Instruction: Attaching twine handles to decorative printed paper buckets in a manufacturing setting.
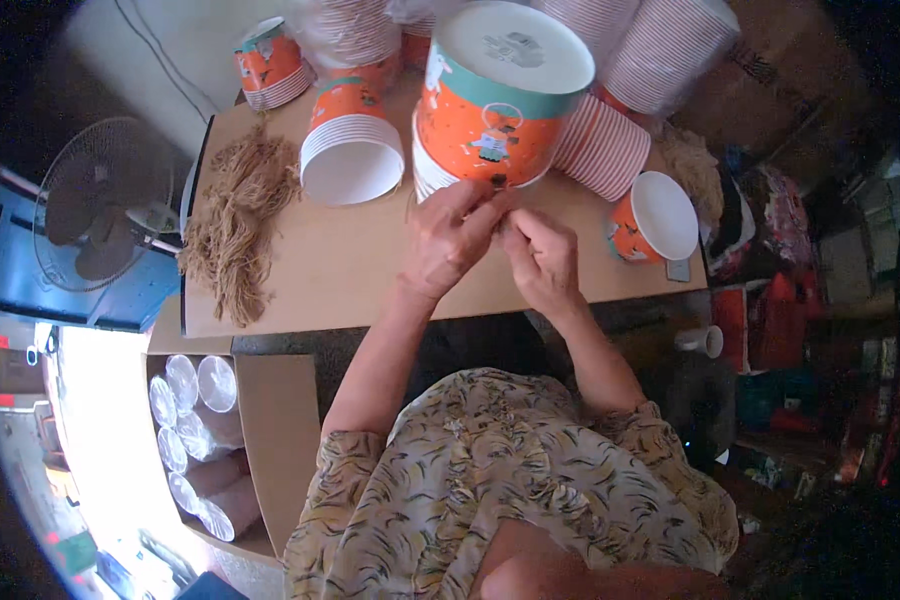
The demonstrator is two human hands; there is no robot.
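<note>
An upside-down stack of orange paper tubs (pixel 470 120) with a teal band and white base stands tall at the table's middle. My left hand (pixel 448 240) is closed, fingers pinched together against the stack's lower rim. Beside it, my right hand (pixel 545 260) also makes a pinch, its fingertips close to the left ones. Whatever lies between the fingers is too small or hidden to make out. To the left, a heap of brown twine strands (pixel 235 220) spreads over the tabletop (pixel 370 270).
More tub stacks lie or stand around: one on its side (pixel 355 160), one at right (pixel 602 145), plastic-wrapped ones behind. A single tub (pixel 660 220) sits near the right edge. An open carton (pixel 280 440) of wrapped stacks and a fan (pixel 95 210) are at left.
</note>
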